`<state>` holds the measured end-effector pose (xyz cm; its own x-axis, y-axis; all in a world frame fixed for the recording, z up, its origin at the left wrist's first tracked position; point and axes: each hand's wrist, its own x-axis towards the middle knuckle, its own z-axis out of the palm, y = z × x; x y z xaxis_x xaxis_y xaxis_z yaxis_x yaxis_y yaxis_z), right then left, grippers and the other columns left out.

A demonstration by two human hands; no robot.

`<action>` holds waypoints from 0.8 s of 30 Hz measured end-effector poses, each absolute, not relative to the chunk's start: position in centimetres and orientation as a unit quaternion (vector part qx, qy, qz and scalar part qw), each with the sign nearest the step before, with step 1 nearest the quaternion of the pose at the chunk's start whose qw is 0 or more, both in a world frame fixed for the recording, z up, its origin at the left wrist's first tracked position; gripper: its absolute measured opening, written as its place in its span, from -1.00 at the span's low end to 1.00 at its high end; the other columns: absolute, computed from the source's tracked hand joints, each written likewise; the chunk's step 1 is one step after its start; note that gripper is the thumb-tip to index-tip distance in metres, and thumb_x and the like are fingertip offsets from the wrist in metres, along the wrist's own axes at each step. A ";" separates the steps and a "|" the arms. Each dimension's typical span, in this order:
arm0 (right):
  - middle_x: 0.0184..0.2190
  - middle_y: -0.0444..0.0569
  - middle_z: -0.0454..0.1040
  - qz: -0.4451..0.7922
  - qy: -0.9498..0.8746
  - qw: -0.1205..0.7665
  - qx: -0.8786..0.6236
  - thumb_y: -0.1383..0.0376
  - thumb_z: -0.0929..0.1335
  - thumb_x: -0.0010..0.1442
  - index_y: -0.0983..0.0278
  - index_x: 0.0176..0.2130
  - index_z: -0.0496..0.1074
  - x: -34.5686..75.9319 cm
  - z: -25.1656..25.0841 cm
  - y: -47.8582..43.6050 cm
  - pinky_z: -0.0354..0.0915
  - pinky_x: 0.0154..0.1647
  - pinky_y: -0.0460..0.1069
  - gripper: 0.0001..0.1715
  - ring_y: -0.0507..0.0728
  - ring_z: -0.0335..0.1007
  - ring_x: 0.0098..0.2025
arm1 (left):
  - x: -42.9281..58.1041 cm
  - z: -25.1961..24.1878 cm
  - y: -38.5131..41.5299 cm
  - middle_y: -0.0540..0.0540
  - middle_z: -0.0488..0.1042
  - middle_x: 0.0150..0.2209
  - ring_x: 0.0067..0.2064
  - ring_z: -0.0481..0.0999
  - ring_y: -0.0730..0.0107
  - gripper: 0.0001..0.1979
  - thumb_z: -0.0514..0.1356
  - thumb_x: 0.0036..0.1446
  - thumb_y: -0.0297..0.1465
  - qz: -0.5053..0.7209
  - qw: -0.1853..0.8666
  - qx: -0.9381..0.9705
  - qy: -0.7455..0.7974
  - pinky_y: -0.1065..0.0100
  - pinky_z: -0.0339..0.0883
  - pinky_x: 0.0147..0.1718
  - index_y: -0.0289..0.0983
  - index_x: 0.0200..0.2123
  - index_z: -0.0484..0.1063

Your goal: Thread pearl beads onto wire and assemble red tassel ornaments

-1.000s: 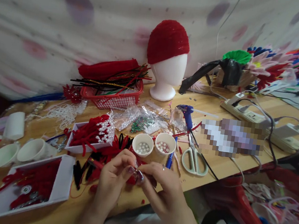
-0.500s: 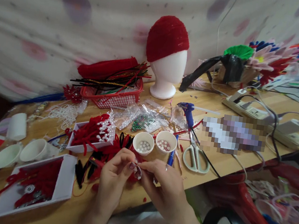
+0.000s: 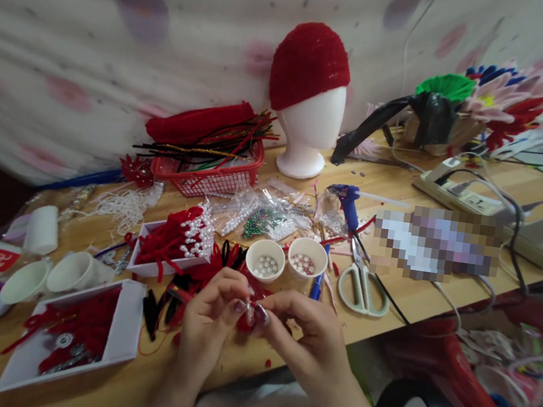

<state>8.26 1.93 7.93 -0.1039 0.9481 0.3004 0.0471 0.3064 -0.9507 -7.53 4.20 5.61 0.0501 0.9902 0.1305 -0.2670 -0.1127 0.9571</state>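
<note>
Near the table's front edge, my left hand (image 3: 211, 322) and my right hand (image 3: 305, 343) meet with fingertips pinched around a tiny shiny piece that I cannot make out. Just beyond them stand two paper cups: the left cup (image 3: 265, 261) holds whitish beads, the right cup (image 3: 307, 258) white and reddish ones. Red and black fuzzy pieces lie partly hidden behind my left hand. A small white box (image 3: 169, 266) with red fuzzy stems and white pearl sprigs is to the left. Scissors (image 3: 364, 291) lie to the right of the cups.
A blue glue gun (image 3: 349, 204), bead bags (image 3: 269, 217) and a red basket (image 3: 218, 182) lie behind. A white foam head (image 3: 315, 125) wears a red cap. A larger white box (image 3: 126, 324) is front left; a power strip (image 3: 473, 205) with cables is right.
The view has shifted slightly, so the table's things appear a little further right. My right hand's fingers have changed their pinch beside my left fingertips.
</note>
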 end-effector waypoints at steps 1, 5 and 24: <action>-0.53 -0.08 0.58 0.421 -0.614 0.529 -0.406 0.36 0.37 0.32 0.30 -0.28 0.55 8.3 7.9 1.9 0.30 -0.51 -0.14 -0.85 0.01 0.46 -0.53 | -7.6 5.8 4.3 -0.03 0.43 -0.32 -0.35 0.40 0.44 -0.82 0.42 0.10 -0.23 0.581 0.545 0.477 0.373 0.47 0.32 -0.37 -0.21 -0.37 0.59; -0.52 -0.06 0.59 0.410 -0.629 0.519 -0.408 0.36 0.36 0.32 0.30 -0.29 0.55 8.2 8.0 2.0 0.26 -0.52 -0.12 -0.84 0.02 0.43 -0.52 | -7.6 6.2 4.6 -0.02 0.42 -0.37 -0.35 0.40 0.42 -0.81 0.43 0.08 -0.25 0.574 0.539 0.490 0.375 0.48 0.29 -0.41 -0.23 -0.40 0.55; -0.40 -0.09 0.59 0.397 -0.656 0.506 -0.395 0.42 0.34 0.31 0.28 -0.13 0.53 9.0 7.9 1.7 0.31 -0.46 -0.16 -0.82 0.00 0.42 -0.46 | -7.9 7.0 4.6 0.00 0.36 -0.46 -0.49 0.25 0.45 -0.61 0.34 0.14 -0.07 0.495 0.514 0.567 0.412 0.44 0.13 -0.52 -0.25 -0.50 0.47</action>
<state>8.95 1.75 7.87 -0.1751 0.9203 0.3498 0.1162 0.3721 -0.9209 -7.91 4.59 6.96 0.1703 0.9757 0.1381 -0.0415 -0.1329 0.9903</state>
